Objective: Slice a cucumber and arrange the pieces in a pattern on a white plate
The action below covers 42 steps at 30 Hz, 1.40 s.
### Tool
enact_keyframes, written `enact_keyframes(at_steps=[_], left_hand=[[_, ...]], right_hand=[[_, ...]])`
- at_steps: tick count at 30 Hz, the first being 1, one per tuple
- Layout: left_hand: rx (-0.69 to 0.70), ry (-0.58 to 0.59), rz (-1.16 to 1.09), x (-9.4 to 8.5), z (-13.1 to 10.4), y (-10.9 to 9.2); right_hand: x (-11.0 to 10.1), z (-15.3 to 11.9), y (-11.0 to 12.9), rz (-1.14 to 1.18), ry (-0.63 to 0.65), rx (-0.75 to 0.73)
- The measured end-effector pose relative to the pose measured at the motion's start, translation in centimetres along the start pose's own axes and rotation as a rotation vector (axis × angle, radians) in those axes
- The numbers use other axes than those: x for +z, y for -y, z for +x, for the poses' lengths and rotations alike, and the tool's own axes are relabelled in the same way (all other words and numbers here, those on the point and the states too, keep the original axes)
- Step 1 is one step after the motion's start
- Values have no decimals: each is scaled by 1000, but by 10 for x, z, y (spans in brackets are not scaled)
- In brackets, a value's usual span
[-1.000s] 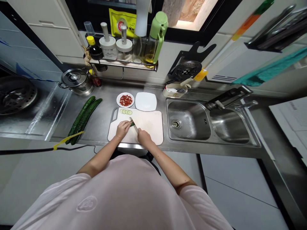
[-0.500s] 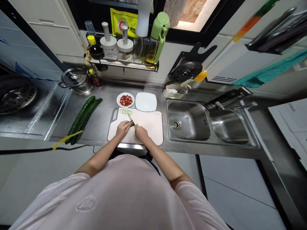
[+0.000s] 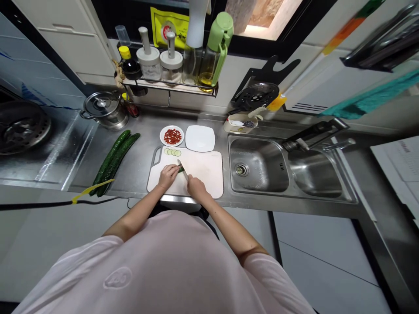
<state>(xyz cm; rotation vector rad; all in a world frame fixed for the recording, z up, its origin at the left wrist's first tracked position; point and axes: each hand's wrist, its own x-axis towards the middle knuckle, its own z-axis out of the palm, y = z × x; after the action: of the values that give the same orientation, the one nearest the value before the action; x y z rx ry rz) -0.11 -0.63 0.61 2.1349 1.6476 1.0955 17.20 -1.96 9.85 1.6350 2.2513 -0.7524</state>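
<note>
On the white cutting board, my left hand is closed over a short piece of cucumber, mostly hidden by the fingers. My right hand grips the handle of a knife; its narrow blade points up and left, close against the cucumber's right end. Whether the blade is into the cucumber I cannot tell. Several pale round cucumber slices lie overlapping in a row at the board's top left. Beyond the board stand a white plate and a smaller plate of chopped red pieces.
Two whole cucumbers lie left of the board, a yellow strap over their lower ends. Behind them stands a lidded steel pot. At right is a double sink. A rack of bottles and jars hangs behind.
My right hand and the knife have moved slightly right and down, the blade drawn back from the slices. My left hand stays in place on the cucumber.
</note>
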Motion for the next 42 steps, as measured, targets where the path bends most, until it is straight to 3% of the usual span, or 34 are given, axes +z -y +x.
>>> enact_keyframes(at_steps=[11,21,36,42], left_hand=[[21,-26,-3,1,0,1],[14,-19,-2,0,0,0],[17,-12,-6,-1,0,-1],[11,-11,-3,-1,1,-1]], right_hand=[[-8,24,14,4,-57,-22],[-2,5,3,5,0,6],[-1,27,11,-22,-64,-35],[3,12,6,-28,-39,-2]])
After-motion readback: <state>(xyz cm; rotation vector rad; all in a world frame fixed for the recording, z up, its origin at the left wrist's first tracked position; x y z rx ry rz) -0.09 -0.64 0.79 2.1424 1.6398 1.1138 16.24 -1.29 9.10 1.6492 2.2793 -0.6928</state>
